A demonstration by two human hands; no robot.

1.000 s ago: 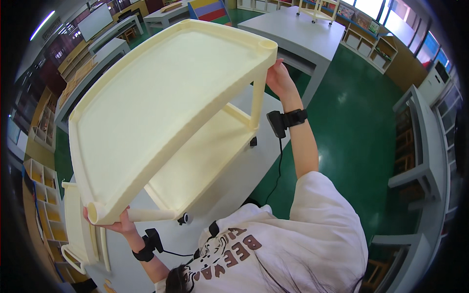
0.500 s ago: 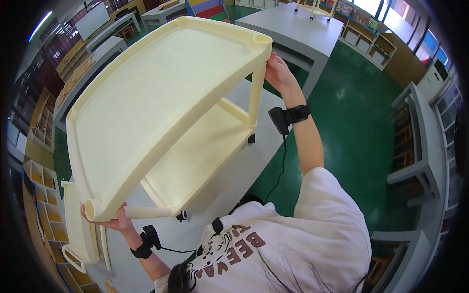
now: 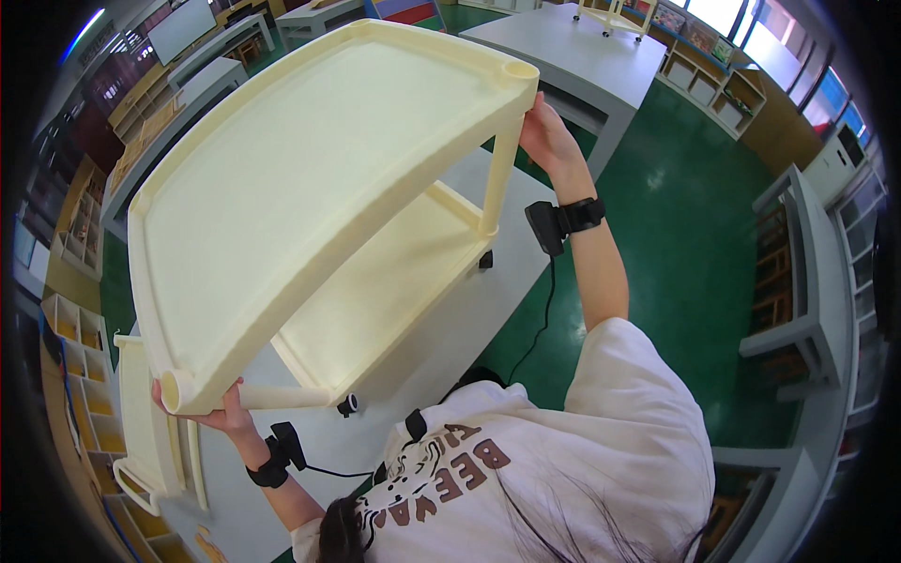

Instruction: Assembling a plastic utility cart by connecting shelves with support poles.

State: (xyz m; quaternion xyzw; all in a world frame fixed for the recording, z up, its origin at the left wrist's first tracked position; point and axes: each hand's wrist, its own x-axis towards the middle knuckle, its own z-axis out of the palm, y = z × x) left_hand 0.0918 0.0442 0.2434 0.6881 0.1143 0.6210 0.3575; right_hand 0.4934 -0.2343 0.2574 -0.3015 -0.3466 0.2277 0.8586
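Note:
A cream plastic rolling cart stands on a grey-white table (image 3: 507,291), with black casters (image 3: 348,405) at its base. Its upper tray (image 3: 310,178) sits above the lower tray (image 3: 385,281), joined by round posts (image 3: 499,178). My left hand (image 3: 225,413) is closed round the upper tray's near left corner, beside a round socket. At the far right corner, my right hand (image 3: 549,136) grips the tray's edge from outside, its fingertips partly hidden behind the corner. Both wrists wear black strapped devices with cables.
Another cream cart part (image 3: 145,413) with curved rails lies at the table's left end. A second grey table (image 3: 572,47) is at the back, bearing a similar cart (image 3: 615,21). Shelves (image 3: 80,366) line the left side; a grey bench-like table (image 3: 807,281) stands at right over green floor.
The upper tray's far right corner has moved slightly up and to the right, along with my right hand. My left hand keeps its hold on the near corner, with only a slight shift.

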